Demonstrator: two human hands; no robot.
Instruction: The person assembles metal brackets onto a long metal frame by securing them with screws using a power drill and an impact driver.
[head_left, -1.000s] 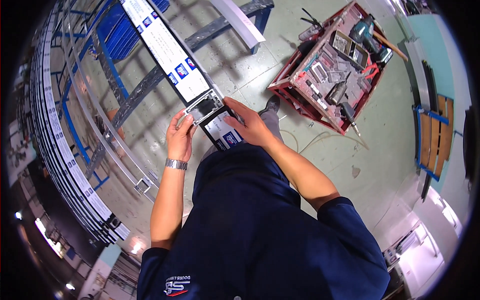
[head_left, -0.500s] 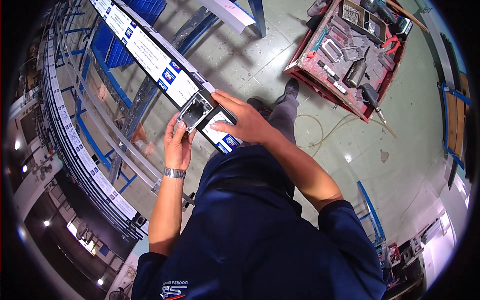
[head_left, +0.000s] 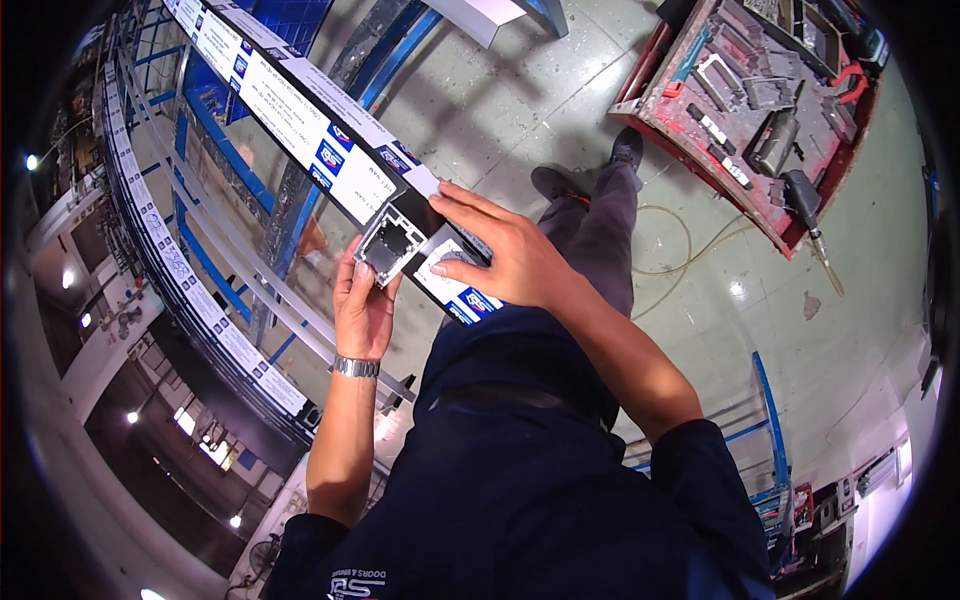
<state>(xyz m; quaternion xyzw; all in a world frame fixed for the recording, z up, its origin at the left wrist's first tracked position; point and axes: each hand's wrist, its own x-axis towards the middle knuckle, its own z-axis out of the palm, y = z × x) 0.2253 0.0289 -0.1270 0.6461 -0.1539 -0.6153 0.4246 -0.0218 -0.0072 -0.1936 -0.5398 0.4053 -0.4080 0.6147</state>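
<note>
A long black aluminium profile [head_left: 290,118], wrapped in white and blue protective film, slants from the upper left toward my waist. Near its close end an open hollow section [head_left: 392,246] faces up, showing a dark inside and pale metal rims. My left hand [head_left: 368,310] is closed on the lower left rim of this section, thumb on the edge and fingers behind. My right hand [head_left: 515,250] lies across the profile to the right of the opening. Its fingers reach over the far side and its thumb presses on a filmed piece [head_left: 470,298]; part of that piece is hidden under the palm.
Blue metal stands [head_left: 235,165] support the profile. More long filmed profiles [head_left: 190,270] lie along the left. A red tool cart [head_left: 690,140] with power tools and metal parts stands at the upper right. A thin hose [head_left: 690,258] curls on the floor near my feet.
The view has shifted, so the hands and profile appear slightly lower and to the right, and the cart farther right. Both hands keep nearly the same hold.
</note>
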